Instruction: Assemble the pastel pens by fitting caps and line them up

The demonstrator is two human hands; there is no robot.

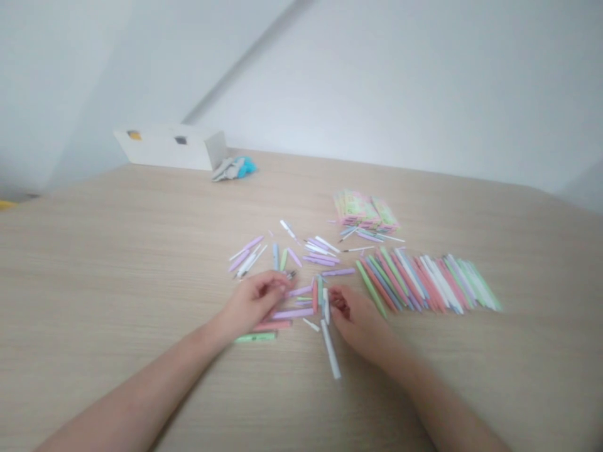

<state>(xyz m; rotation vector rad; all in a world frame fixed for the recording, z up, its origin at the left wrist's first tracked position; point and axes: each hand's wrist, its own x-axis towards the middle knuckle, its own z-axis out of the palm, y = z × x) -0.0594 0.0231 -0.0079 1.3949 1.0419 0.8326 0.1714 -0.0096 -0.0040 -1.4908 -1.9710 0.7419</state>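
My left hand (257, 302) rests low over the loose pens, its fingers curled together. Small dark tips show at its fingertips, but I cannot make out what they belong to. Across from it is my right hand (360, 321), also with bent fingers, beside a short white pen piece (326, 306); what is inside its grip is hidden. Between the hands lie purple pens (294, 313), a red piece (315, 296) and a green piece (320, 290). A longer white pen (331, 349) points toward me. Under my left wrist are a pink pen (273, 325) and a green pen (257, 337).
A slanted row of coloured pens (428, 280) lies to the right. Behind it sit stacked printed packets (365, 211) with thin refills nearby. More purple and white pieces (320, 250) are scattered ahead. A white box (164, 149) and grey-blue gloves (234, 168) stand at the back left.
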